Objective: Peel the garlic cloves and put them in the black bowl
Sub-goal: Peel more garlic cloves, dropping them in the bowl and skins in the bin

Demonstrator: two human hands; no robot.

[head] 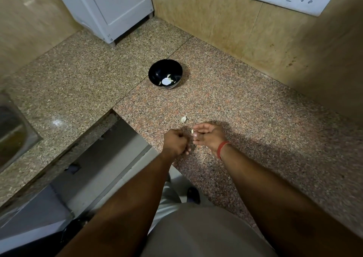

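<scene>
both forearms are reaching out from the bottom of the view over the granite worktop (255,91), and the hands are meeting just above its near edge. the right hand (209,136) is lying palm up with its fingers loosely curled, pinching a small pale garlic clove (192,131) at its fingertips; a red band (223,148) is circling that wrist. the left hand (175,142) is sitting just beside it, knuckles up and fingers curled tight; whether it is gripping a bit of skin or nothing at all i cannot tell, since the fingertips are turned away from the camera. the clove is too small for me to read its long axis.

just beyond the hands, a second pale piece (183,119) is lying on the worktop, clove or shed skin, i cannot say which. the black bowl (165,73) is standing well apart, straight ahead and slightly left of the hands, already holding a few pale pieces. the left hand is sitting a little nearer the bowl's line, yet the right hand is carrying the clove, so the drop is looking like a forward reach angling slightly left.
</scene>
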